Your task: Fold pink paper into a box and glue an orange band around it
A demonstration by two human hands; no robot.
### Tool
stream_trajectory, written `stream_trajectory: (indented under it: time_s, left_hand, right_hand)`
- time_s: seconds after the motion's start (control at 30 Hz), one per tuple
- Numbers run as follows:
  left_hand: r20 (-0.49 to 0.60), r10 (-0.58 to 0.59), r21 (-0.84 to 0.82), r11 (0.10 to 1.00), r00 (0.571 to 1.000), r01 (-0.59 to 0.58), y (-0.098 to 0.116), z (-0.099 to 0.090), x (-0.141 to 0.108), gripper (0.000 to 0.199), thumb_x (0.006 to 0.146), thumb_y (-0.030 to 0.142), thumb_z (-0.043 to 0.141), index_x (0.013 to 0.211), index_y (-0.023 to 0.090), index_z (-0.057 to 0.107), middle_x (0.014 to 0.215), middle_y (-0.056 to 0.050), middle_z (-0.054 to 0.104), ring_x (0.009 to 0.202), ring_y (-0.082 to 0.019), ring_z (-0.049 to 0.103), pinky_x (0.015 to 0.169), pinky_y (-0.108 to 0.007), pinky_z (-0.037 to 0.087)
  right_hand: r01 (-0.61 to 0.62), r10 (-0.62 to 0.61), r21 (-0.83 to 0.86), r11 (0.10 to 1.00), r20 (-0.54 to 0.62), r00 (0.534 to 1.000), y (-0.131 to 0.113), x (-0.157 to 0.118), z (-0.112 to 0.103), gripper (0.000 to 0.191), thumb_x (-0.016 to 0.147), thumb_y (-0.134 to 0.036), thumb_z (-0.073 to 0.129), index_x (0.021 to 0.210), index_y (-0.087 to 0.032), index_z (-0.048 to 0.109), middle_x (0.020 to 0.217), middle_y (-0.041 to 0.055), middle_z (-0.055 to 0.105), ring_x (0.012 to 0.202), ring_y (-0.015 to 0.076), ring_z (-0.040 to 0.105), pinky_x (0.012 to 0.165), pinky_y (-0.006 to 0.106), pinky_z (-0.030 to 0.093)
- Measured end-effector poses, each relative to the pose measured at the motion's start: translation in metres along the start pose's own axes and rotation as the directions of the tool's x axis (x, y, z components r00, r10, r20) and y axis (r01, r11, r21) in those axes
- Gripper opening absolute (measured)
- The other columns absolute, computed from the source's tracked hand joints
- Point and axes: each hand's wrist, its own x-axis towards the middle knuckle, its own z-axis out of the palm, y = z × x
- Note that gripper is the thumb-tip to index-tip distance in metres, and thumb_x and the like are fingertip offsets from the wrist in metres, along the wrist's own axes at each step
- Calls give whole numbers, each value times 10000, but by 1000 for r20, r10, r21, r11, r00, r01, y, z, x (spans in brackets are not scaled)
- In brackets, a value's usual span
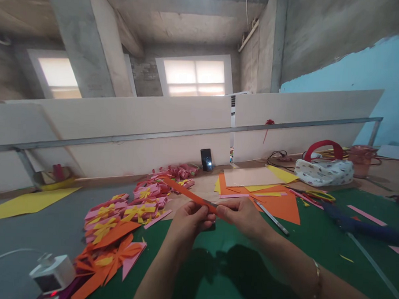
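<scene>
A long narrow orange paper strip runs between my two hands above the green mat, its far end pointing up and left. My left hand is closed on the strip near its middle, thumb on top. Close beside it, my right hand pinches the strip's near end. Something small and dark shows at the paper between the fingers, too little to name. Left of my hands lie many folded pink and yellow paper pieces and orange paper cutouts.
Orange paper sheets, a silver pen, yellow-handled scissors and a blue glue gun lie right. A phone leans on the back board. A white pouch stands back right; a white charger sits front left.
</scene>
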Motion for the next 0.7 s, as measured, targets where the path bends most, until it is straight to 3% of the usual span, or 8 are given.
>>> stream_trajectory:
  time_s: [0.27,0.57,0.7]
  left_hand:
    - [6,-21,18,1000,1000,21,4,5,-5,82,718,40,629,780,90,646,652,-55,664,534,-93,621,499,-151,513]
    - [-2,-39,58,998,999,39,7,5,-7,131,736,23,587,821,89,662,689,-64,674,525,-85,617,458,-131,491]
    - [-6,-47,80,996,999,48,6,3,-5,135,729,31,592,824,97,662,713,-67,680,546,-95,632,455,-129,485]
  right_hand:
    - [4,-4,-16,1000,1,1000,-2,-1,2,231,790,-261,530,677,-149,697,545,-42,497,555,100,412,520,224,285]
    - [2,-4,-72,997,-37,999,-5,-2,0,276,785,-241,512,561,-141,638,511,-50,399,519,85,340,485,226,233]
    - [-32,29,-66,997,-46,999,-4,-2,1,242,781,-258,526,656,-134,692,533,-41,443,544,91,376,502,219,261]
